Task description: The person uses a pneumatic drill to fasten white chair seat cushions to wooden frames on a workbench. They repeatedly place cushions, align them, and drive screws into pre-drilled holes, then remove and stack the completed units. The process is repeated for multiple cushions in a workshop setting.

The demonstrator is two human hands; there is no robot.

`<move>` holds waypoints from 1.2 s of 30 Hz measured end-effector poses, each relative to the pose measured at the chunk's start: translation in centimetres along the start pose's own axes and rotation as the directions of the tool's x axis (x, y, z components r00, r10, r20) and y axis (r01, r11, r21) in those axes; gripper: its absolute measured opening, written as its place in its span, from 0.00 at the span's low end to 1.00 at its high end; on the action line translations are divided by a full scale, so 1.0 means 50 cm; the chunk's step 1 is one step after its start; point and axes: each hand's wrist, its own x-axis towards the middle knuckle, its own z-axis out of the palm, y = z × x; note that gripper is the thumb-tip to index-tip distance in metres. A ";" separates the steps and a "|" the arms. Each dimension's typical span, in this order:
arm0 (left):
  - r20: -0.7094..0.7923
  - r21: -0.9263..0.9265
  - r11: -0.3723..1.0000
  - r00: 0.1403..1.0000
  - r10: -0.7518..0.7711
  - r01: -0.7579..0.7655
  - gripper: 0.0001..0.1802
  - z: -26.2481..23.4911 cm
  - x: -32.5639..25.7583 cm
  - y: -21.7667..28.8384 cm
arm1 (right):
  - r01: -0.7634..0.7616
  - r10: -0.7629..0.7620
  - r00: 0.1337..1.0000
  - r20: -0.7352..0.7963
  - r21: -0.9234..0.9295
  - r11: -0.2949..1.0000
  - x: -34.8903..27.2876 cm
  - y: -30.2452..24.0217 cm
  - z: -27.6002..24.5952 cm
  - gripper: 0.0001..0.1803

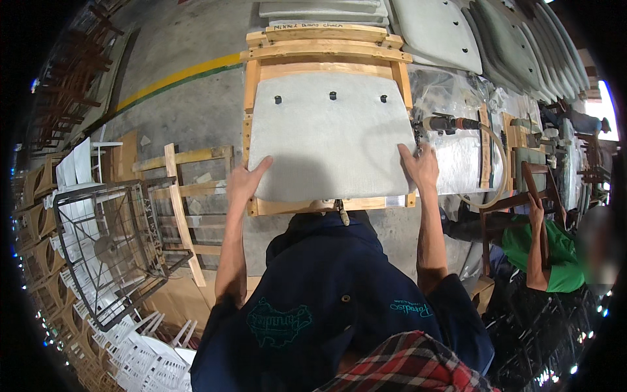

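Note:
A pale grey padded chair panel [330, 140] lies flat on a wooden frame [326, 51]. Three black fittings, the middle one a small clip [333, 96], stand in a row along its far part. My left hand [244, 181] holds the panel's left edge near the front corner, thumb on top and fingers partly hidden along the side. At the opposite edge my right hand [424, 166] grips in the same way, thumb on the surface. Near my waist, a small handled clamp [343, 213] sits at the frame's front bar. Right of the frame lies an air tool [447, 123].
Stacked grey panels [439, 32] stand at the far right. A hose [501, 163] curves right of the frame. To the left are a black metal frame [108, 245] and wooden pallet slats [183, 209]. A person in green [552, 251] holds a brown chair frame [486, 242] at right.

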 end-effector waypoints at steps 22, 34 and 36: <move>-0.265 0.605 0.705 0.741 0.617 -0.370 0.42 0.080 0.297 0.191 | 0.399 -0.439 0.873 -0.215 -0.204 0.894 0.284 -0.130 0.201 0.23; -0.460 0.488 0.751 0.600 0.655 -0.445 0.23 0.105 0.388 0.222 | 0.577 -0.566 0.803 -0.189 0.004 0.817 0.263 -0.260 0.259 0.30; -0.473 0.466 0.791 0.645 0.601 -0.396 0.20 0.100 0.380 0.228 | 0.496 -0.501 0.858 -0.112 -0.069 0.866 0.248 -0.314 0.254 0.34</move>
